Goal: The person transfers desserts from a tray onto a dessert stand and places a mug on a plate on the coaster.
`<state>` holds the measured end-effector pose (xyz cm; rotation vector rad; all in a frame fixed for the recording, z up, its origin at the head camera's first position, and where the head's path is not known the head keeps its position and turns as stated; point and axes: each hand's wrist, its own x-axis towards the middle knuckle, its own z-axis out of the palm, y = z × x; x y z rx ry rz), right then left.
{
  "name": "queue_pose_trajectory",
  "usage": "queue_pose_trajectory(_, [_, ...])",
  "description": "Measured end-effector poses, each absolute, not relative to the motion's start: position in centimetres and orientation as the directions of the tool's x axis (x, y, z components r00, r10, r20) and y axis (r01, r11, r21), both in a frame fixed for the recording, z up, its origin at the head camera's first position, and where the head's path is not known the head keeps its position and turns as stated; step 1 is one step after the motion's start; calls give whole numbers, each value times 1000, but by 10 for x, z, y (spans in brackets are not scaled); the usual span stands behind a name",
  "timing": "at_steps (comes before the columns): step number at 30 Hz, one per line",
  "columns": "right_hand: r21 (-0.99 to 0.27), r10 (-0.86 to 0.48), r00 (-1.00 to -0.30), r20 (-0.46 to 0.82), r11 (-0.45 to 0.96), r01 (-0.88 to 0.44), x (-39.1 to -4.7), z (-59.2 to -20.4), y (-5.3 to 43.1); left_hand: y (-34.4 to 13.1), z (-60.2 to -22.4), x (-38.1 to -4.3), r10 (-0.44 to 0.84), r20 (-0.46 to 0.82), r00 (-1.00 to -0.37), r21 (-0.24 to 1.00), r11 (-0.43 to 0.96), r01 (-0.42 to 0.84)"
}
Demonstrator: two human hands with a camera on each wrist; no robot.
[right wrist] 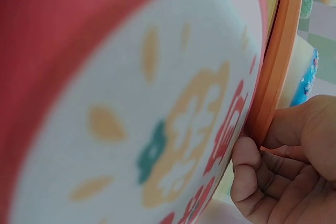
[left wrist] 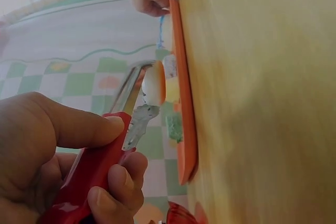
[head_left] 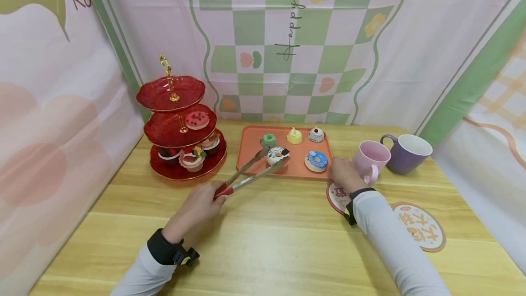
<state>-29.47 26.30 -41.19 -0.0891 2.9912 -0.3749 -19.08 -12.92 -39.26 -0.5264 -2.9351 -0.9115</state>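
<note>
My left hand (head_left: 200, 205) grips red-handled metal tongs (head_left: 251, 178). Between the tong tips is a white doughnut with dark stripes (head_left: 278, 155), lifted off the tray in the left wrist view. The orange tray (head_left: 244, 154) also bears a green ring-shaped cake (head_left: 269, 140), a yellow cake (head_left: 294, 136), a white speckled cake with a red berry (head_left: 316, 134) and a blue-iced doughnut (head_left: 316, 161). At the tray's right front corner, my right hand (head_left: 345, 173) pinches the rim between thumb and curled fingers, close beside a red-rimmed round coaster (right wrist: 131, 114).
A red three-tier stand (head_left: 181, 132) on the left holds a pink-topped cake (head_left: 197, 120) and cupcakes (head_left: 192, 160). To the right are a pink mug (head_left: 371, 154), a purple mug (head_left: 407, 153) and a second round coaster (head_left: 423, 227). Patterned cloth (head_left: 283, 81) hangs behind the table.
</note>
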Motion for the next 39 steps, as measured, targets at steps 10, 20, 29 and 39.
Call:
queue_pose_trajectory(10, [-257,-58,-986,-155,966,-16,-296,-412,264,-138,-381,-184,258,113,-959,554,785,277])
queue_pose_trajectory(20, [-244,-70,-988,-138,969,-34,-296,-411,264,-152,-361,-175,210,177,-962,524,807,272])
queue_pose_trajectory(29, [-248,-70,-988,-138,968,-34,-296,-412,262,-165,-342,-160,156,164,-974,554,802,222])
queue_pose_trajectory(39, [-247,-68,-987,-143,969,-31,-295,-411,262,-180,-331,-148,116,231,-966,529,818,224])
